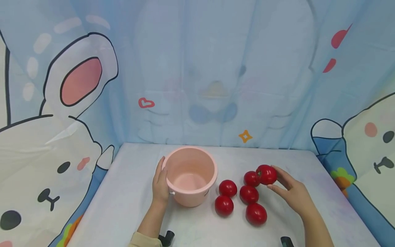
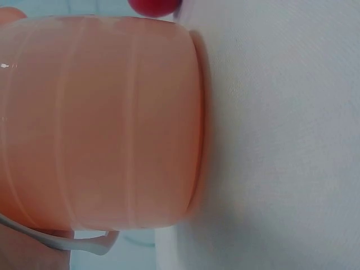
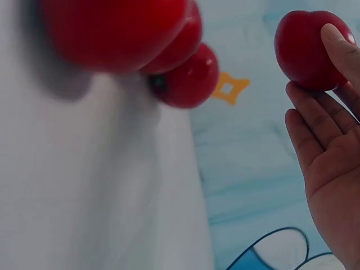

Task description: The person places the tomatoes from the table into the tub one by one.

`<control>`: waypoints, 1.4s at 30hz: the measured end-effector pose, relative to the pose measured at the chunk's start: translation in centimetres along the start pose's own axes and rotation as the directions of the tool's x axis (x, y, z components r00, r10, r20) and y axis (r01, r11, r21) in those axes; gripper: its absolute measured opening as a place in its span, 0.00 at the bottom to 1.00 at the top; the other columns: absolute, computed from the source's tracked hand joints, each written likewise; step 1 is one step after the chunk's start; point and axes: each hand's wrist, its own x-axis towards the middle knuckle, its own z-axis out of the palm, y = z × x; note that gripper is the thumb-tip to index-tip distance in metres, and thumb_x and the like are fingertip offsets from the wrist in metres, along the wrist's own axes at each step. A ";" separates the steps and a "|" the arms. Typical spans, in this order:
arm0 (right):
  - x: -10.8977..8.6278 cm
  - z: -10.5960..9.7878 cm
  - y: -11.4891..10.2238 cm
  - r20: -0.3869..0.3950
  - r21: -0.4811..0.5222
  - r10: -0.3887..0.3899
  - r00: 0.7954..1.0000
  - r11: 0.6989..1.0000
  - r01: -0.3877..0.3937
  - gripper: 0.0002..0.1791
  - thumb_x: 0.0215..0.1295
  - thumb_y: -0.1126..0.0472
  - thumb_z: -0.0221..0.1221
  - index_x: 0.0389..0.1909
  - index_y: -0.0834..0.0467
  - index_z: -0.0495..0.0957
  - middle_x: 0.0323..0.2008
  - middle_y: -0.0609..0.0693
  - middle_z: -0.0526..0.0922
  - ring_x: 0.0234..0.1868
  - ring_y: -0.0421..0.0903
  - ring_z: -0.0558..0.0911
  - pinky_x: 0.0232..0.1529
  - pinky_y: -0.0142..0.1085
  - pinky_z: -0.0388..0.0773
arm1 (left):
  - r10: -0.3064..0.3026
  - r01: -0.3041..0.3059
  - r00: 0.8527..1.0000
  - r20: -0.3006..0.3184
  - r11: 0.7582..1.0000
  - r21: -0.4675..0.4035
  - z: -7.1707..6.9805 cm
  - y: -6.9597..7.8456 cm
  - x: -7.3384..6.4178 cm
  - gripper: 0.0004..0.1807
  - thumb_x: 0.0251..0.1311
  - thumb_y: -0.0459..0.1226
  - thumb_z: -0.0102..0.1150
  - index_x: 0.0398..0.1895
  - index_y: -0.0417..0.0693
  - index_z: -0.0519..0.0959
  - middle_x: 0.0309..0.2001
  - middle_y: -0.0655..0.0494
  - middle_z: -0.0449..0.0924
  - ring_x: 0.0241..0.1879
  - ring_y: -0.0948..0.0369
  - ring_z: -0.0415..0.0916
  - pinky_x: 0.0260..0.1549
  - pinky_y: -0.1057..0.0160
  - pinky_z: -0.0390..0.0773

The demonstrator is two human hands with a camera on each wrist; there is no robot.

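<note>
A pink plastic bucket (image 1: pixel 189 195) stands upright on the table. At its left side my left hand (image 1: pixel 160 188) grips the wall near the rim, with the fingers along the outside. The bucket's ribbed side (image 2: pixel 112 124) fills much of the left wrist view, and a pale handle (image 2: pixel 84 243) crosses its lower corner. Thumb and fingers of my right hand (image 1: pixel 294 193) pinch a red tomato (image 1: pixel 266 174), lifted off the table in the right wrist view. Several more tomatoes (image 1: pixel 248 195) lie between the bucket and my right hand; the held one partly covers another in the head view.
The white tabletop (image 1: pixel 123 192) runs back to a blue printed curtain (image 1: pixel 200 68) with cartoon animals. Dark objects (image 1: pixel 167 238) show by the left wrist and near the right forearm at the front.
</note>
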 end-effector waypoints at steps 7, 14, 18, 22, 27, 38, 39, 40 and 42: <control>1.8 -0.6 -4.0 0.023 0.004 -0.087 0.996 0.996 0.087 0.48 0.58 0.39 0.66 0.77 0.37 0.53 0.72 0.60 0.66 0.69 0.67 0.67 0.54 0.59 0.78 | 0.003 -0.003 1.000 -0.007 1.000 0.010 0.0 0.0 0.0 0.25 0.77 0.51 0.30 0.74 0.73 0.58 0.76 0.69 0.56 0.78 0.60 0.48 0.77 0.48 0.51; 4.4 0.0 -8.0 0.089 0.032 -0.184 0.979 0.983 0.182 0.45 0.57 0.38 0.67 0.75 0.39 0.59 0.72 0.56 0.67 0.70 0.63 0.68 0.56 0.60 0.78 | -0.014 0.014 1.000 -0.008 1.000 -0.005 0.0 0.1 0.1 0.25 0.76 0.51 0.31 0.74 0.73 0.58 0.76 0.69 0.56 0.78 0.59 0.48 0.76 0.47 0.51; 6.0 0.9 -10.1 0.135 0.061 -0.244 0.960 0.969 0.238 0.43 0.57 0.39 0.67 0.73 0.37 0.62 0.70 0.51 0.70 0.70 0.58 0.71 0.58 0.57 0.78 | -0.023 0.023 1.000 -0.008 1.000 -0.009 0.0 0.1 0.2 0.25 0.76 0.51 0.31 0.74 0.74 0.59 0.76 0.70 0.55 0.78 0.59 0.48 0.77 0.47 0.50; 7.5 1.7 -12.1 0.190 0.102 -0.294 0.937 0.955 0.279 0.41 0.56 0.41 0.68 0.71 0.36 0.64 0.69 0.46 0.72 0.70 0.53 0.72 0.60 0.55 0.77 | -0.028 0.028 1.000 -0.010 1.000 -0.002 0.1 0.0 0.2 0.25 0.76 0.51 0.31 0.73 0.76 0.59 0.76 0.72 0.56 0.78 0.61 0.49 0.76 0.48 0.51; 8.8 2.7 -14.3 0.254 0.126 -0.320 0.913 0.946 0.297 0.40 0.56 0.39 0.68 0.70 0.35 0.65 0.68 0.42 0.72 0.70 0.49 0.72 0.64 0.54 0.74 | -0.011 0.011 1.000 -0.021 1.000 0.013 0.2 -0.1 0.2 0.25 0.76 0.51 0.31 0.74 0.75 0.59 0.76 0.70 0.56 0.78 0.58 0.50 0.75 0.46 0.53; 11.4 4.8 -17.9 0.386 0.082 -0.365 0.847 0.928 0.363 0.38 0.55 0.37 0.67 0.68 0.30 0.66 0.65 0.40 0.75 0.68 0.46 0.74 0.61 0.50 0.78 | -0.024 0.024 0.999 -0.024 1.000 0.010 0.2 0.0 0.4 0.25 0.75 0.55 0.30 0.73 0.78 0.58 0.75 0.72 0.57 0.78 0.60 0.50 0.75 0.45 0.53; 11.6 4.9 -18.2 0.399 0.076 -0.367 0.841 0.927 0.368 0.38 0.55 0.37 0.68 0.68 0.30 0.66 0.64 0.40 0.76 0.67 0.46 0.75 0.61 0.50 0.78 | -0.024 0.025 0.999 -0.022 1.000 0.010 0.2 -0.1 0.4 0.25 0.75 0.55 0.30 0.73 0.78 0.58 0.75 0.73 0.57 0.78 0.60 0.50 0.75 0.45 0.53; 11.9 5.1 -18.5 0.409 0.068 -0.368 0.835 0.925 0.374 0.38 0.55 0.37 0.68 0.67 0.30 0.67 0.63 0.39 0.77 0.66 0.45 0.76 0.61 0.50 0.78 | -0.025 0.025 0.999 -0.021 1.000 0.008 0.2 -0.1 0.4 0.24 0.75 0.55 0.30 0.73 0.79 0.58 0.75 0.73 0.57 0.78 0.60 0.50 0.75 0.45 0.54; 12.4 5.5 -19.3 0.438 0.050 -0.366 0.821 0.922 0.384 0.37 0.54 0.36 0.68 0.66 0.28 0.68 0.61 0.38 0.79 0.65 0.44 0.77 0.60 0.51 0.78 | -0.023 0.024 1.000 -0.019 1.000 0.007 0.2 -0.2 0.4 0.24 0.75 0.55 0.30 0.73 0.79 0.58 0.75 0.74 0.57 0.78 0.60 0.50 0.74 0.44 0.55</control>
